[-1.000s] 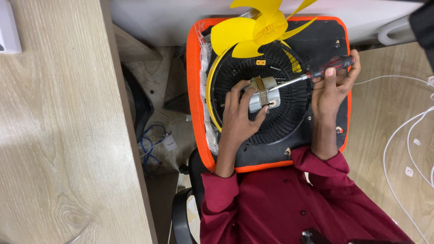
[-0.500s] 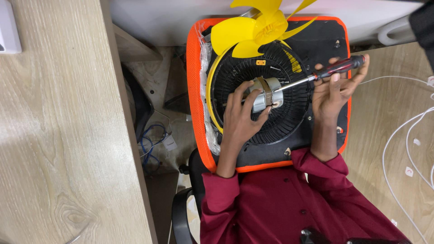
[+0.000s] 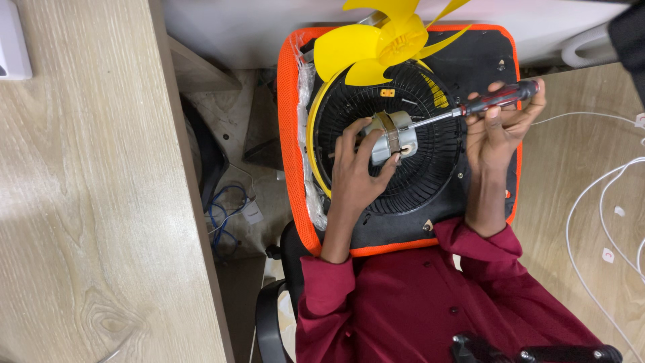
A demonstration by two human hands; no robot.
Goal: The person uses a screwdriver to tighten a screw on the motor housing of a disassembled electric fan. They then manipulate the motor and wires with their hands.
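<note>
Motor: small grey unit at the centre of the round black fan grille, which lies flat on an orange-edged black cushion on my lap. My left hand rests on the grille, fingers curled around the motor's near side.

Screwdriver: dark red-and-black handle, thin metal shaft slanting down-left, tip at the motor. My right hand grips the handle, fingers wrapped over it.

Fan blade: yellow, loose, lying over the grille's far rim.

Tabletop: light wood, to my left. White cables lie on the wooden surface to my right.
</note>
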